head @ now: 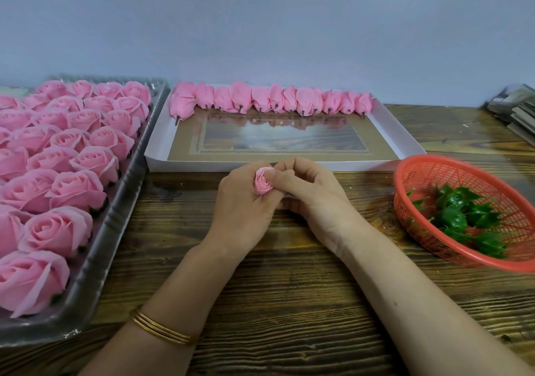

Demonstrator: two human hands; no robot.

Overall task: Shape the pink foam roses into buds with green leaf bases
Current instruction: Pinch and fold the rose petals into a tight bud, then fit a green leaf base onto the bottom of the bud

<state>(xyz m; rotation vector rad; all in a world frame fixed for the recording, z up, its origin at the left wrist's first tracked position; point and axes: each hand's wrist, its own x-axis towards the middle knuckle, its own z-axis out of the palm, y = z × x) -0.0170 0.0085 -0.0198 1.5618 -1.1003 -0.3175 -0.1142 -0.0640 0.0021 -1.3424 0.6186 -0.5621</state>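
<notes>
A small pink foam rose (263, 184), rolled tight into a bud, sits between both hands over the middle of the wooden table. My left hand (246, 202) curls round it from the left and below. My right hand (307, 193) pinches it from the right, thumb on its top edge. Its lower part is hidden by my fingers. Several open pink roses (72, 155) fill a clear plastic tray (95, 262) on the left. A row of shaped buds (269, 99) lies along the far side of a white box lid (393, 132). Green leaf bases (460, 216) lie in a red basket (428, 170) at right.
The wooden table (289, 303) runs up to a pale wall at the back. A stack of flat cards or boxes (515, 109) sits at the far right edge. A gold bangle (162, 329) is on my left forearm.
</notes>
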